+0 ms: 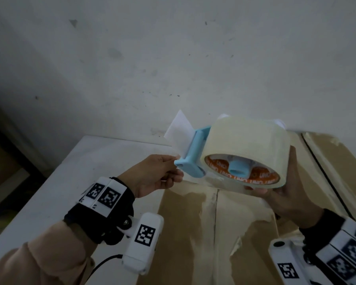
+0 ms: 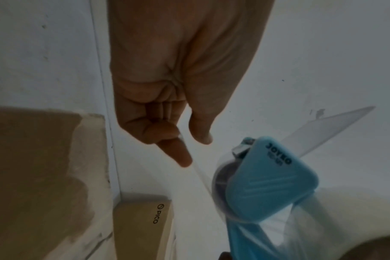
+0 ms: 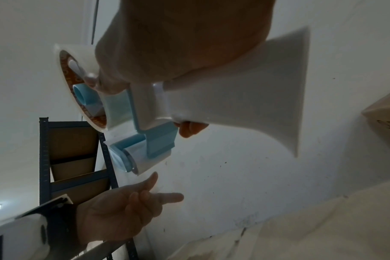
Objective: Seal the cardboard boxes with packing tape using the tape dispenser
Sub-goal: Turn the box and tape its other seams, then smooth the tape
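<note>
My right hand (image 1: 284,188) grips a light blue tape dispenser (image 1: 193,161) round its big roll of clear packing tape (image 1: 249,145) and holds it in the air above a cardboard box (image 1: 193,233). The box's top flaps meet at a centre seam (image 1: 216,219), with old tape patches around it. My left hand (image 1: 176,167) is at the dispenser's front. It pinches the free end of the tape (image 2: 200,176), which runs from my index finger (image 2: 178,153) to the roller (image 2: 220,184). A translucent flap (image 2: 336,126) sticks out of the dispenser's front.
The box lies on a white table (image 1: 80,171) against a stained white wall. A second cardboard box (image 1: 337,161) lies at the right. A brown box marked PICO (image 2: 142,225) is below the table edge. A dark metal rack (image 3: 44,158) stands at the left.
</note>
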The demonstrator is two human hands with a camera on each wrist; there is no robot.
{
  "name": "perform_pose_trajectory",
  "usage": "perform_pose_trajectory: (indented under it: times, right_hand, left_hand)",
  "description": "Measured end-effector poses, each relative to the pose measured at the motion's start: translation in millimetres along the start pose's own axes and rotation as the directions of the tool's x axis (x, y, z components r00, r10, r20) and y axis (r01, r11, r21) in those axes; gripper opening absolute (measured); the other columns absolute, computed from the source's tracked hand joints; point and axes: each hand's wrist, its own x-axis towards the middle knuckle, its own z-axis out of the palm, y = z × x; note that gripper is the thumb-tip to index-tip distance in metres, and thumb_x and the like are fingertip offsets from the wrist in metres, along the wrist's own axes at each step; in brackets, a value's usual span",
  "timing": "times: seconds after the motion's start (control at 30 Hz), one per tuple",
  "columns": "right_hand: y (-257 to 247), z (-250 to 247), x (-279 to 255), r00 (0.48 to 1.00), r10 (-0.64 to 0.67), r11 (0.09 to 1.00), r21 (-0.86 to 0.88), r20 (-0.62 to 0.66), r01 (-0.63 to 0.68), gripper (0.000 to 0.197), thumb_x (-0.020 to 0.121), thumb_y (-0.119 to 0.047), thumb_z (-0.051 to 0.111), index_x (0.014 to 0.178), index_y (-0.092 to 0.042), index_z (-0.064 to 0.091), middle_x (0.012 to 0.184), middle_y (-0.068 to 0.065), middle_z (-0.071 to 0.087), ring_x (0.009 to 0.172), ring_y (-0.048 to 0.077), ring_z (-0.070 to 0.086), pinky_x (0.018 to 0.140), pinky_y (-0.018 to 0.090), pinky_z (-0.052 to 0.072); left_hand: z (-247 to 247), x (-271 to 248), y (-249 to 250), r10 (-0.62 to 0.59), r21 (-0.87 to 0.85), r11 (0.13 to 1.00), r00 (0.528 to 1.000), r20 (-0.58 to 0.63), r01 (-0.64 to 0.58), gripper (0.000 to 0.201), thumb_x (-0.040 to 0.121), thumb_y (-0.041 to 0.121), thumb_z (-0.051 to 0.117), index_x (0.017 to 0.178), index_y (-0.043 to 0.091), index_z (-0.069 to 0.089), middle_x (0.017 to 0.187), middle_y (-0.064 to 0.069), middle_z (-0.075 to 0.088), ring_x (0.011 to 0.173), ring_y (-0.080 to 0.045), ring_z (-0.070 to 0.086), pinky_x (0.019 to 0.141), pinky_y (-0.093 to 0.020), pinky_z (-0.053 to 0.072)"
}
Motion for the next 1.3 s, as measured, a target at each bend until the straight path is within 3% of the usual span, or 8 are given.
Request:
perform_pose_trajectory:
  times: [0.23,0.47,0.6,0.73,0.87,0.93,1.2,1.3]
  right_hand:
    - [5,-1,2,1.000,-0.009,0.997,-0.076,0.007,0.010,0.060,0.077,-0.057,0.063,0.127,-0.049,0.031,0.124,-0.027,0.043,0.110,0.001,0.050,0.090,0.029,0.047]
    - [-1,-1,14,0.993,0.075,0.977,-0.207,0.090,-0.055,0.043,0.076,-0.069,0.052,0.115,-0.064,0.033,0.111,-0.030,0.045,0.092,0.016,0.055,0.072,0.042,0.050]
    - [0,-1,19,0.980,0.103,0.976,-0.206,0.169,-0.067,0.039,0.077,-0.069,0.050,0.111,-0.067,0.033,0.101,-0.040,0.045,0.082,0.001,0.052,0.065,0.028,0.047]
    - [17,-25,6,0.961,0.243,0.966,-0.120,0.129,-0.228,0.050,0.070,-0.070,0.059,0.111,-0.059,0.032,0.105,-0.031,0.050,0.093,0.003,0.057,0.073,0.021,0.050]
    - [23,-33,6,0.939,0.290,0.948,-0.186,0.182,-0.257,0.049,0.071,-0.071,0.055,0.111,-0.060,0.029,0.111,-0.022,0.049,0.095,-0.006,0.054,0.072,0.009,0.046]
    - [28,-33,7,0.931,0.309,0.942,-0.198,0.194,-0.271,0.048,0.070,-0.073,0.054,0.110,-0.062,0.029,0.113,-0.008,0.045,0.096,-0.005,0.053,0.072,0.008,0.045]
    - [34,-29,13,0.893,0.361,0.925,-0.226,0.271,-0.305,0.046,0.068,-0.075,0.053,0.106,-0.065,0.029,0.112,-0.003,0.045,0.097,0.008,0.055,0.073,0.017,0.048]
    - [35,-25,19,0.891,0.364,0.921,-0.244,0.271,-0.303,0.047,0.067,-0.077,0.052,0.104,-0.064,0.026,0.110,-0.021,0.043,0.094,-0.002,0.054,0.069,0.010,0.045]
  left_hand:
    - [-2,1,2,-0.032,0.090,0.995,0.999,-0.006,0.033,0.026,0.093,0.000,0.042,0.073,0.004,0.058,0.041,0.005,0.055,0.038,0.000,0.048,0.041,-0.010,0.037]
    - [-4,13,-1,0.112,0.176,0.981,0.982,-0.149,-0.085,0.023,0.091,0.000,0.048,0.070,0.004,0.059,0.046,0.001,0.055,0.035,0.002,0.048,0.040,-0.008,0.039]
    - [-2,21,-13,0.137,0.236,0.968,0.973,-0.187,-0.091,0.020,0.089,0.000,0.051,0.072,0.002,0.060,0.049,-0.002,0.056,0.035,0.002,0.050,0.040,-0.008,0.040]
    - [-27,30,-21,0.221,0.242,0.959,0.926,-0.306,-0.148,0.019,0.085,0.015,0.061,0.068,0.008,0.059,0.059,-0.004,0.055,0.048,-0.008,0.048,0.040,-0.009,0.039]
    - [-40,34,-28,0.244,0.315,0.937,0.926,-0.288,-0.150,0.018,0.086,0.019,0.061,0.071,0.009,0.060,0.063,-0.003,0.058,0.042,0.003,0.051,0.044,-0.010,0.041]
    - [-39,36,-29,0.274,0.322,0.929,0.923,-0.269,-0.182,0.018,0.087,0.020,0.060,0.072,0.009,0.060,0.064,-0.003,0.060,0.042,0.004,0.053,0.045,-0.010,0.043]
    - [-42,45,-38,0.296,0.349,0.916,0.919,-0.261,-0.196,0.011,0.081,0.018,0.068,0.076,0.010,0.061,0.063,-0.008,0.060,0.044,0.002,0.056,0.051,-0.016,0.046]
    - [-45,47,-44,0.297,0.356,0.914,0.917,-0.267,-0.193,0.011,0.081,0.017,0.068,0.075,0.012,0.061,0.062,-0.007,0.060,0.044,0.003,0.055,0.047,-0.013,0.045]
